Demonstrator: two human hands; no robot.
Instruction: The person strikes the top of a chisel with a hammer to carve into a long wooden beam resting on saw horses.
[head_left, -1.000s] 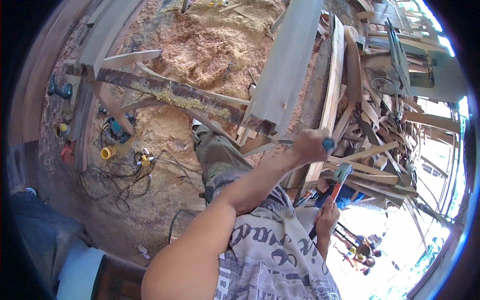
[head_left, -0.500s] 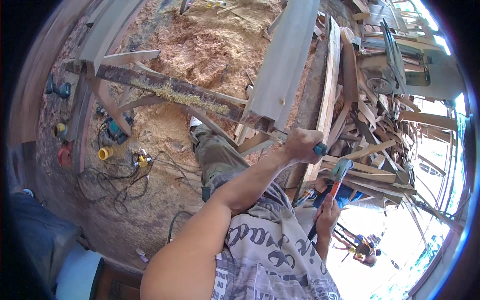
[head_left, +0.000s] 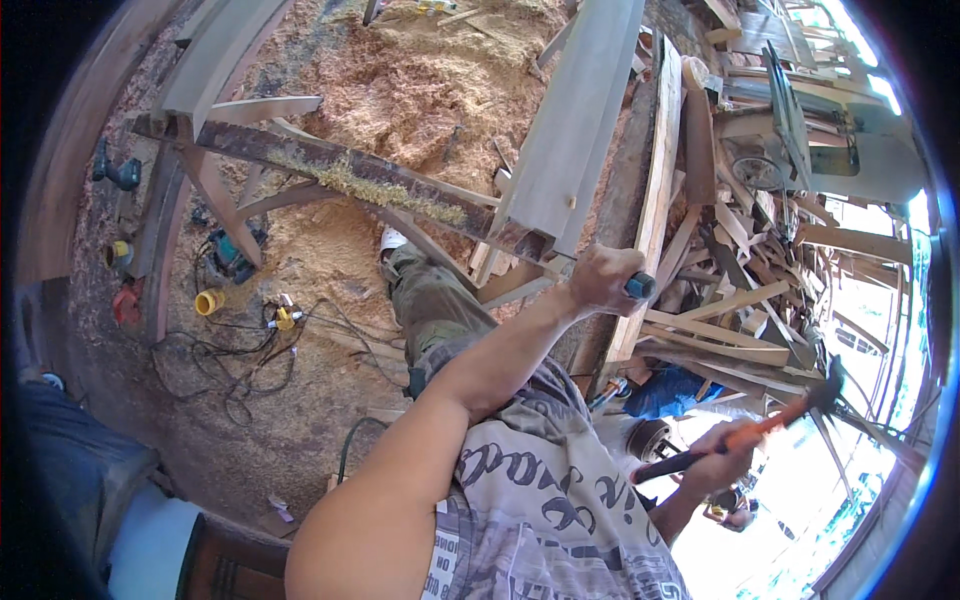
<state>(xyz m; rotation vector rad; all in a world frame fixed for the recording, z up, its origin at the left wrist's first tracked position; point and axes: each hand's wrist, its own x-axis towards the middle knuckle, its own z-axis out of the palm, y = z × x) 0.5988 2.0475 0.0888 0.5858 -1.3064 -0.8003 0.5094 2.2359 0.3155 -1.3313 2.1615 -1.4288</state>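
Observation:
My left hand [head_left: 606, 281] is wrapped round the handle of a chisel [head_left: 640, 287], whose blue-green butt sticks out to the right. Its thin blade points left at the notched end of a long, smooth wooden beam [head_left: 570, 130]; the exact contact of the tip is too small to tell. Lower right, my right hand [head_left: 718, 458] grips a hammer [head_left: 783, 414] with a black and orange handle. The hammer's dark, blurred head is swung out to the right, well apart from the chisel.
The beam rests on a dark crossbar [head_left: 330, 175] strewn with shavings. A second beam [head_left: 215, 75] stands left. Cords, a yellow cup-shaped thing [head_left: 209, 302] and a teal power tool [head_left: 232, 255] lie on the ground. Scrap wood [head_left: 740, 300] is heaped at right, before a grey machine [head_left: 860, 165].
The hammer has swung away from beside the chisel butt, out to the lower right, and my right hand has moved right with it. My left hand and the chisel have hardly moved.

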